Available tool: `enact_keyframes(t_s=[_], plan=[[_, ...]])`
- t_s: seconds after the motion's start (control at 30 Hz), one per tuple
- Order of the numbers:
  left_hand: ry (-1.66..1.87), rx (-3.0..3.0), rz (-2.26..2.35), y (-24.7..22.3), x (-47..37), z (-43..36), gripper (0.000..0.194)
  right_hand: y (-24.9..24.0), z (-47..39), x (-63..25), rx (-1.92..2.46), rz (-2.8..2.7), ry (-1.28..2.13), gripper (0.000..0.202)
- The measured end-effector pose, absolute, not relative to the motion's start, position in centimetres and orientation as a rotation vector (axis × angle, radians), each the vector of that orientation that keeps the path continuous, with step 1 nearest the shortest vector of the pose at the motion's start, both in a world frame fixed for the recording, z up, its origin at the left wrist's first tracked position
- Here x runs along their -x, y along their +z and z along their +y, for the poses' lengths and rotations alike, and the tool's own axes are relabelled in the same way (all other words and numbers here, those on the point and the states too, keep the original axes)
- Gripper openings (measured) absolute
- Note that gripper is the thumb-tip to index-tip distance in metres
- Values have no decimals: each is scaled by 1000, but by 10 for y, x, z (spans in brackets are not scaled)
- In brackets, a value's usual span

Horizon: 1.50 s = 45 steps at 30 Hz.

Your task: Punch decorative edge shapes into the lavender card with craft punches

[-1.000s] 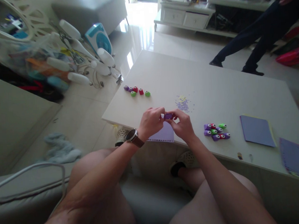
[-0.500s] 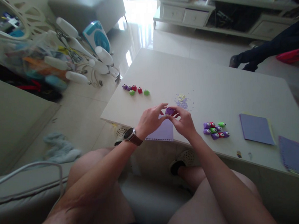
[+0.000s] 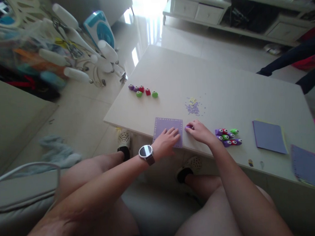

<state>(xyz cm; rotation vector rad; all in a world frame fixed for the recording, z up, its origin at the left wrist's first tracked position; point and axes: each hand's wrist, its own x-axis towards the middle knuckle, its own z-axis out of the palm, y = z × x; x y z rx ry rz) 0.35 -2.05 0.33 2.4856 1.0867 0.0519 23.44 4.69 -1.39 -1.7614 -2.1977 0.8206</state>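
A purple sheet of paper [image 3: 168,123] lies at the table's near edge, with a row of small punched holes along its borders. Spread over its lower right part, my left hand [image 3: 168,140] rests with fingers apart. Just right of the sheet, my right hand [image 3: 199,131] is closed around a small purple craft punch [image 3: 187,129], mostly hidden by the fingers. Purple and yellow paper bits [image 3: 193,106] are heaped beyond that hand. To its right sits a cluster of purple, red and green craft punches [image 3: 225,137].
More craft punches [image 3: 141,89] stand at the table's left side. On the right lie a stack of purple paper [image 3: 269,136], another sheet with punched edges [image 3: 308,166] and two small objects [image 3: 251,162]. Another person's legs [image 3: 289,60] show beyond the table.
My hands have parted. The left one has come down flat onto the sheet, and the right one has moved right and lower with the purple punch. The sheet's top edge is now uncovered.
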Motion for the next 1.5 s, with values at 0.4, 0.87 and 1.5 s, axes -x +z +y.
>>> enact_keyframes(t_s=[0.4,0.87,1.5], plan=[[98,-2457,1117,3,-3,-20,58,2,47,-235,1748,-2310,754,10],[65,-2422,1144,12,-5,-19,49,8,45,-231,1707,-2354,955,13],[56,-2451,1148,12,-5,-18,56,15,43,-224,1790,-2396,1034,12]])
